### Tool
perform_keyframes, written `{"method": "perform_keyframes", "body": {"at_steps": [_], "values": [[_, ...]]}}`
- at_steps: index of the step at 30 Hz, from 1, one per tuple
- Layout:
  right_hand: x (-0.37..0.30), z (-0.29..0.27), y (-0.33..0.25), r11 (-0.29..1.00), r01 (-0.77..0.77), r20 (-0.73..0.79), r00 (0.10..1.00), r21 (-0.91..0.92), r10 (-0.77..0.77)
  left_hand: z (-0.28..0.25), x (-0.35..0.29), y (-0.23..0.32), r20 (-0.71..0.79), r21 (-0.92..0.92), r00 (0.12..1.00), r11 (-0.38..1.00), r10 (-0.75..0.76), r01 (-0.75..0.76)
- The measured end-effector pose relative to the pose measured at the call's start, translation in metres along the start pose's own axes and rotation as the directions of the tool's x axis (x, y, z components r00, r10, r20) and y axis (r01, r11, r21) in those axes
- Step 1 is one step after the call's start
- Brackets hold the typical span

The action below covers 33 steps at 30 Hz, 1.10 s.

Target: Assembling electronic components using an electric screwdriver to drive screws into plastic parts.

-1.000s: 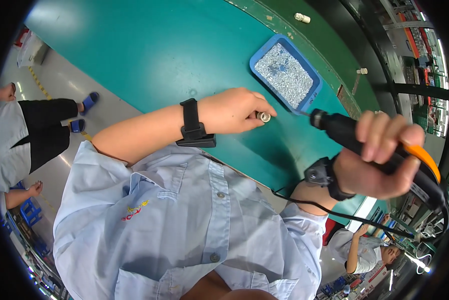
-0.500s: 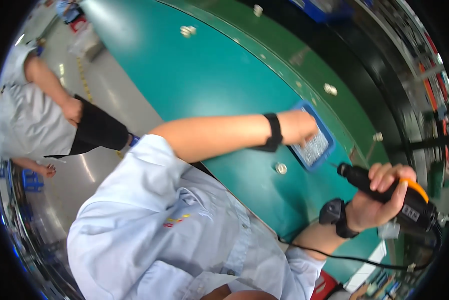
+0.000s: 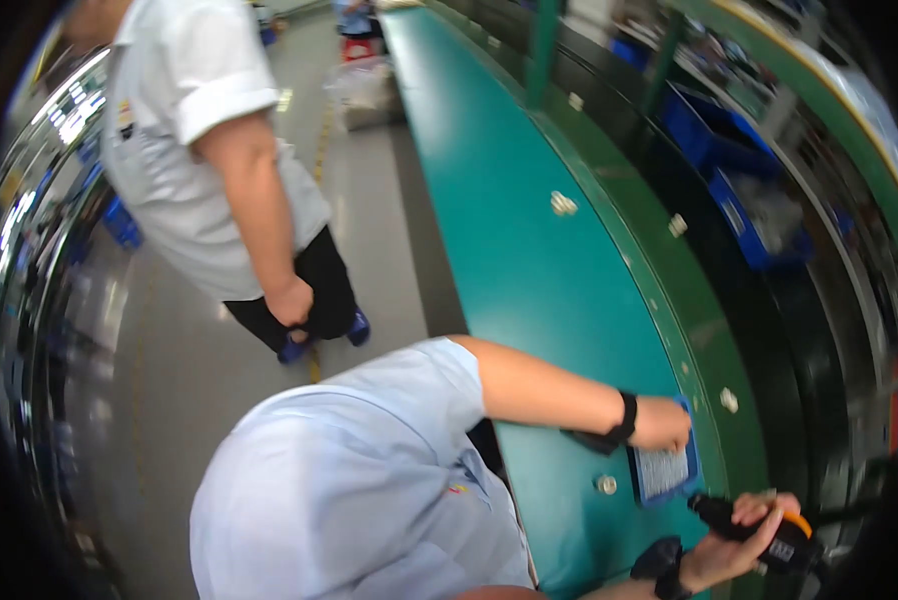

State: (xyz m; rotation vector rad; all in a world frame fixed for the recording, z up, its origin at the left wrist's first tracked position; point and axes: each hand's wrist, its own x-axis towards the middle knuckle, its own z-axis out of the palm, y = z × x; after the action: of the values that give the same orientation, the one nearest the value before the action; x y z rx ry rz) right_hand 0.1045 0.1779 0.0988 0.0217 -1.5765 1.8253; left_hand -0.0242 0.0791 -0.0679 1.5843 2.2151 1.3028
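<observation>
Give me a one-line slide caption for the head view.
Left hand reaches into blue tray; right hand grips powered screwdriver.

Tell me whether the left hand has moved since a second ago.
Yes. The left hand went from the small metal part on the green table to the blue tray.

A small white label point(image 3: 781, 551) sits on the black and orange power screwdriver point(image 3: 759, 530) at the near right. A pale plastic-wrapped bundle point(image 3: 361, 88) stands on the far floor, left of the green bench point(image 3: 529, 250).
</observation>
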Motion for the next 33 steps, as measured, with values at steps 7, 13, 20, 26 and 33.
{"method": "perform_keyframes", "body": {"at_steps": [7,13,20,26,33], "values": [[0.029,0.047,0.011,0.991,0.057,0.015,0.998,-0.124,-0.056,-0.032,0.004,-0.012,-0.038,-0.217,0.999,0.976,-0.032,0.023],[0.028,0.045,0.036,0.995,-0.04,-0.072,0.997,-0.093,0.033,-0.048,-0.002,-0.039,0.003,-0.248,0.996,0.965,-0.089,0.087],[0.033,0.048,0.029,0.999,-0.001,-0.065,0.998,-0.044,-0.002,-0.07,-0.001,-0.019,-0.007,-0.374,0.985,0.914,-0.174,0.158],[0.037,0.031,0.037,1.0,0.003,0.026,1.0,0.005,-0.004,-0.065,0.003,-0.023,0.032,-0.205,0.986,0.964,-0.166,0.169],[0.036,0.011,0.045,0.998,0.049,0.018,0.999,-0.047,-0.048,-0.049,0.013,-0.032,0.287,-0.016,0.949,0.99,-0.13,0.14]]}}
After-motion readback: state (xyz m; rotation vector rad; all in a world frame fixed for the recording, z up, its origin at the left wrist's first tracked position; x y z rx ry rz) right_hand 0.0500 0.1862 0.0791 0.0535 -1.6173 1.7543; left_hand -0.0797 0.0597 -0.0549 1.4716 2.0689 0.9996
